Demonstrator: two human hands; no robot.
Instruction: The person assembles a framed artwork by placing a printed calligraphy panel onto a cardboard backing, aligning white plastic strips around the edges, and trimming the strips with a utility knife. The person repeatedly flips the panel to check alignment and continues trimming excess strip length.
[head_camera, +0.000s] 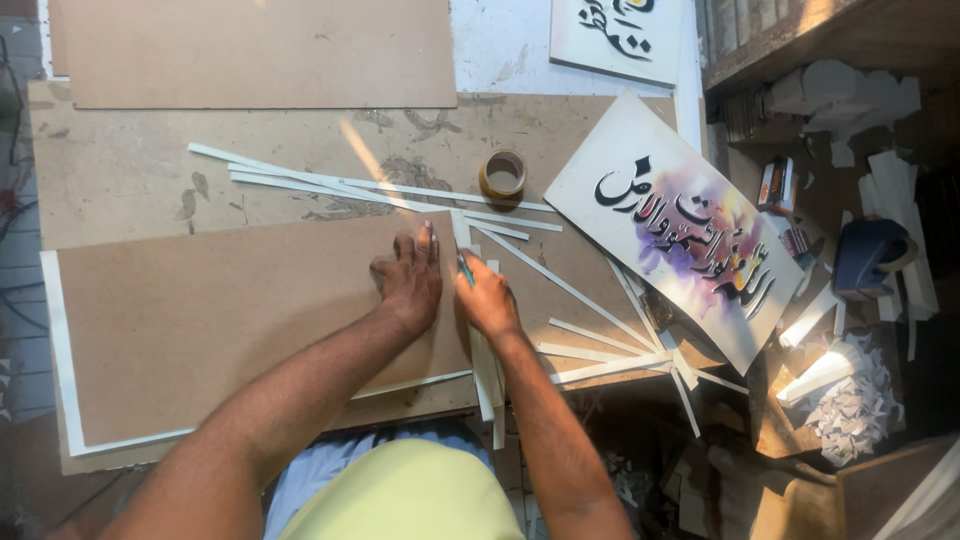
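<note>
Flat and spread, the left hand (410, 275) presses down on the brown board (230, 320) close to its right edge, fingers pointing far, forearm running in from the near left. Just beside it, the right hand (487, 298) has its grip closed around a thin green-handled tool (465, 268), its tip at the board's right edge; the blade itself is too small to make out. That arm comes in from the near side, elbow cut off by the frame.

Under the board lies a white sheet (62, 340), showing as a narrow border along the left and near edges. White strips (400, 195) lie fanned across the bench (120, 170) to the far side and right of the hands, some crossing one another. A tape roll (503, 175) stands beyond them. To the right, a white panel (675, 225) with black script and a purple wash lies tilted. Paper scraps (850, 405) pile up at the near right, partly in shadow.
</note>
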